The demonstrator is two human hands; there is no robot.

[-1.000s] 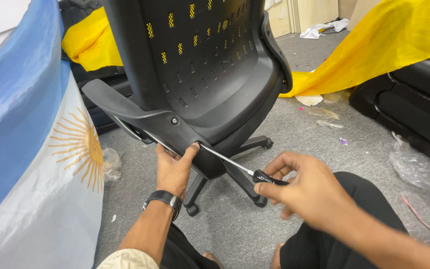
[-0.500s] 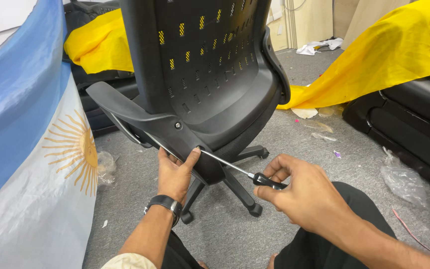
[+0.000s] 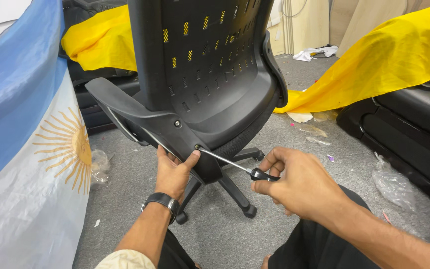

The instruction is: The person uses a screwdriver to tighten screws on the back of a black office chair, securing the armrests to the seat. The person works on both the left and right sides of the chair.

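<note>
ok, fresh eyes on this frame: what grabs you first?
Centre frame, a black mesh-back office chair, its armrest bracket gripped from below by the left hand. The right hand holds a screwdriver, tip at a bracket screw. A blue-and-white sun flag fills the left; yellow cloth drapes right.

"What can't you see from up there?"
"Your right hand swallows the screwdriver handle; the office chair top runs off the frame."
"And the screw?"
"Too small to tell."
</note>
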